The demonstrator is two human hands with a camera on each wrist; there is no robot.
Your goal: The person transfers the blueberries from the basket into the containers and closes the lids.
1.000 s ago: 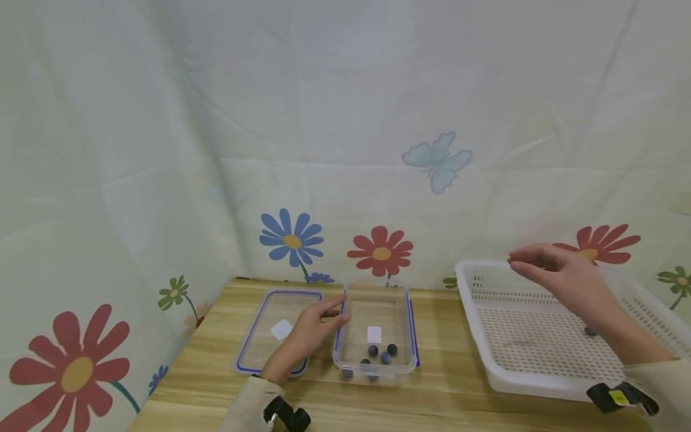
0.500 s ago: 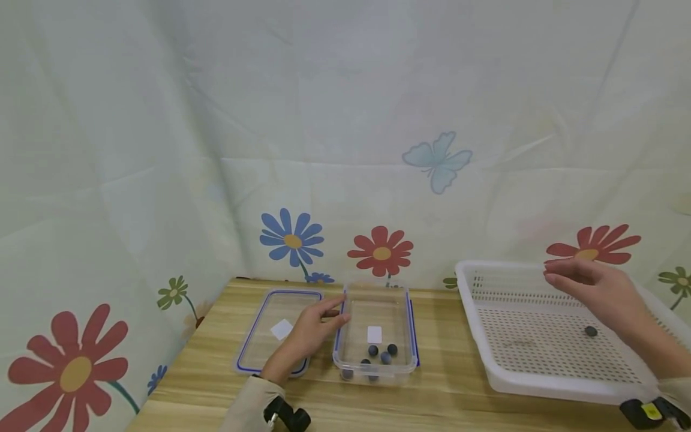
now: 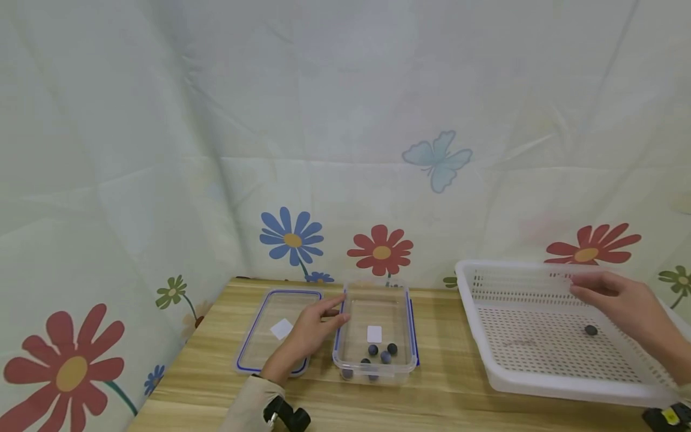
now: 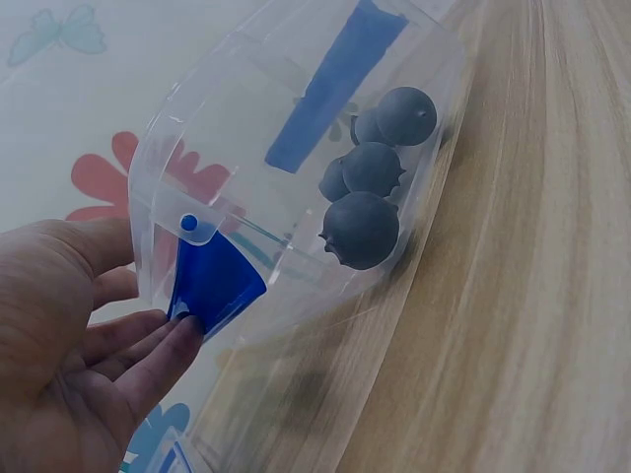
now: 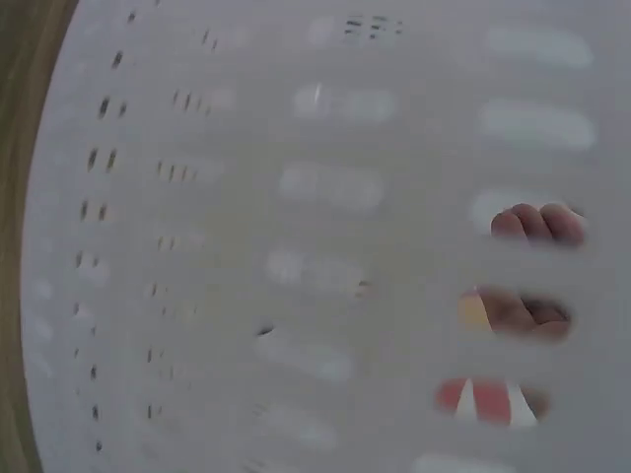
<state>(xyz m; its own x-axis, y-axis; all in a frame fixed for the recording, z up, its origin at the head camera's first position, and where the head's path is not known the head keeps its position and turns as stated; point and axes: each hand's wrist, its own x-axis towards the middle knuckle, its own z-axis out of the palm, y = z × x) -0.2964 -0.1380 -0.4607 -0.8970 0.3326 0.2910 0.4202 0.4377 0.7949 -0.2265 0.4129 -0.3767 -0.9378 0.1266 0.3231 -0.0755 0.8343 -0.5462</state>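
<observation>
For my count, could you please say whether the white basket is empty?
No, one dark berry lies inside the white basket, on its perforated floor.

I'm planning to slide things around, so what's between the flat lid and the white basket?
In the head view, the clear box holding dark berries stands between lid and basket, the left hand at its side; box to basket, bare tabletop.
</observation>
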